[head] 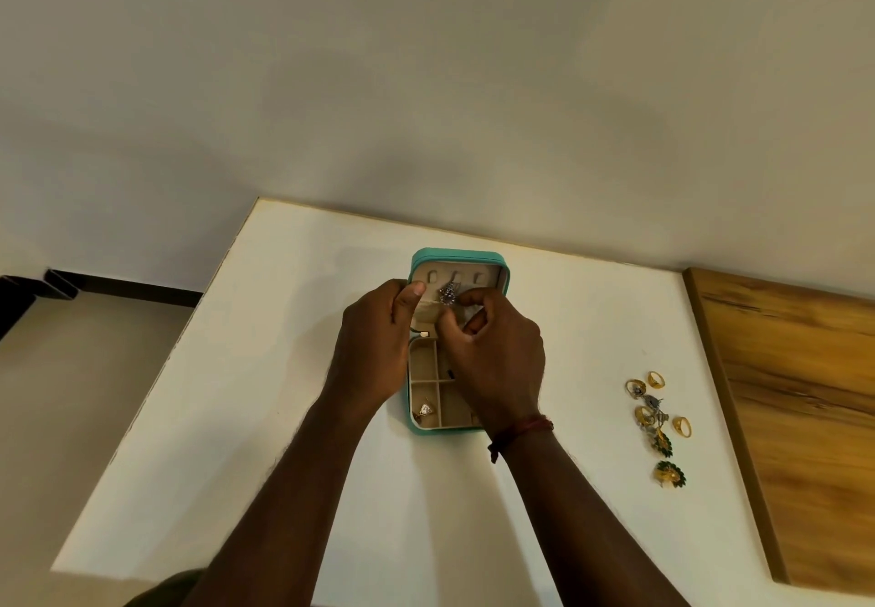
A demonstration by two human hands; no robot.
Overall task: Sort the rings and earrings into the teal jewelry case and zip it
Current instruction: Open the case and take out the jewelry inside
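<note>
- The teal jewelry case [416, 261] lies open on the white worktop [293, 369], close to its far edge, with the lid propped up toward the wall.
- The left hand [374, 341] clasps the lid's left edge, thumb pressed on the cream lining and fingers curled round behind it.
- The right hand [492, 351] hovers over the middle of the case, fingers drawn nearly closed in a pinch.
- A sparkly silver earring [447, 294] sits against the lid lining just at those fingertips; whether they actually grip it, I cannot tell.
- A red thread band [521, 433] circles the right wrist.
- In the tray's near-left compartment rests a small gold piece [424, 410].
- Toward the worktop's right edge, well apart from the case, waits a loose cluster of gold rings [656, 379] and green-and-gold flower earrings [670, 474].
- Just beyond them lies a wooden board [795, 417].
</note>
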